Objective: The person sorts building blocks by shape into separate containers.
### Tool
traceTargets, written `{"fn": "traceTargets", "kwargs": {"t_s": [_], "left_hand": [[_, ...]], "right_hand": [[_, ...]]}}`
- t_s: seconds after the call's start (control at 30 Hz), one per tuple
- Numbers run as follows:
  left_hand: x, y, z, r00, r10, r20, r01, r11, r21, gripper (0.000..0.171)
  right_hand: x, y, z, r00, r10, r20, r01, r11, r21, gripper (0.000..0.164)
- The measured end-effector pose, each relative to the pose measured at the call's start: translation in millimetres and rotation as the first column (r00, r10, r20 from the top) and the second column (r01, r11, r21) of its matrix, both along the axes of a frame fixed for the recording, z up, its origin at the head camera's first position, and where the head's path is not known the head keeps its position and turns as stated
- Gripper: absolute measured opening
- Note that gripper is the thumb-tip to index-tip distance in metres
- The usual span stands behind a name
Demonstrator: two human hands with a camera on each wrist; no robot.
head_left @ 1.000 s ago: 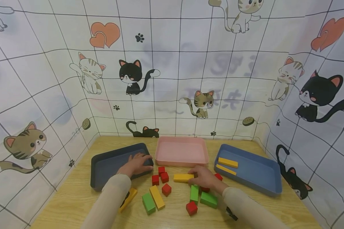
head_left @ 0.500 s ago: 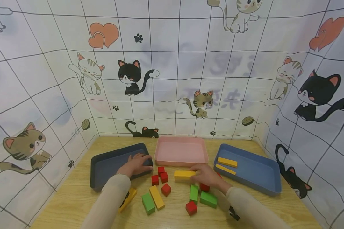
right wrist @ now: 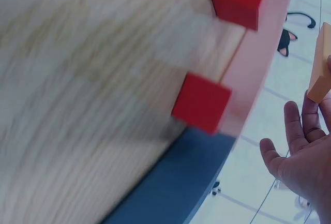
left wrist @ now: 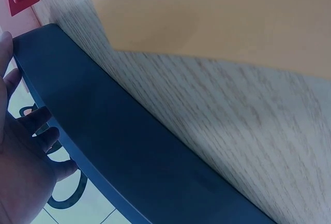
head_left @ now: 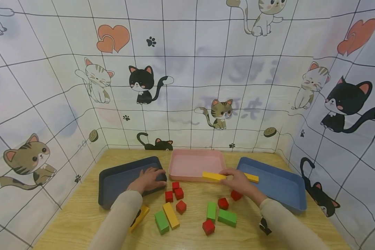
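Observation:
My right hand (head_left: 239, 181) pinches the end of a long yellow block (head_left: 214, 176). It holds the block in the air above the gap between the pink tray (head_left: 197, 178) and the blue tray (head_left: 270, 201). In the right wrist view the same block (right wrist: 321, 61) stands clear of the table in the fingers. My left hand (head_left: 148, 179) rests at the near right end of the dark tray (head_left: 103, 189), its fingers loosely bent over the rim. One yellow block (head_left: 251, 177) shows in the blue tray, partly behind the right hand.
Several red cubes (head_left: 181, 207) lie about the wooden table (head_left: 187, 239). Green blocks (head_left: 227, 218) lie at the front right, with another green block (head_left: 161, 222) beside a yellow block (head_left: 171, 215). One more yellow block (head_left: 140, 218) is partly hidden by the left sleeve.
My right hand has lifted the yellow block from the table in front of the pink tray and carried it up and right toward the blue tray. The left hand has stayed put.

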State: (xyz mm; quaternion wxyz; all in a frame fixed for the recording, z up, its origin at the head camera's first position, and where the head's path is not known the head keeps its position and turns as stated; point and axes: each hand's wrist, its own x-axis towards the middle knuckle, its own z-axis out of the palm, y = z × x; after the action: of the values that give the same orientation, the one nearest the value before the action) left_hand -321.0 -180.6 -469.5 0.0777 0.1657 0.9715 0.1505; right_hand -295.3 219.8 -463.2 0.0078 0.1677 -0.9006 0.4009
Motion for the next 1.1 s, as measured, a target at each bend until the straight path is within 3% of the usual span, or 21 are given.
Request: {"fn": "traceTargets", "kwargs": {"t_s": [0.37,0.57,0.8,1.1], "left_hand": [[-2.8,-1,-1.9,1.0,0.005,-0.002,-0.005,1.0,-0.01,0.059],[-3.0,-1,-1.9,1.0,0.002,0.001,-0.002,1.0,-0.007,0.058],[-3.0,-1,-2.1,1.0,0.0,0.002,0.0,1.0,0.001,0.057],[-3.4,-1,-2.8,1.0,0.005,0.005,-0.005,1.0,-0.001,0.057]], "right_hand": [[-14.5,45,1.7,0.996,-0.069,-0.059,0.071,0.997,0.028,0.037],[-19.2,64,1.8,0.989,-0.149,0.004,0.149,0.989,-0.023,0.04],[-24.1,84,2.4,0.974,-0.225,0.017,0.223,0.973,0.058,0.05],[-26.6,105,1.2,0.959,-0.275,0.066,0.269,0.96,0.079,0.057]]}}
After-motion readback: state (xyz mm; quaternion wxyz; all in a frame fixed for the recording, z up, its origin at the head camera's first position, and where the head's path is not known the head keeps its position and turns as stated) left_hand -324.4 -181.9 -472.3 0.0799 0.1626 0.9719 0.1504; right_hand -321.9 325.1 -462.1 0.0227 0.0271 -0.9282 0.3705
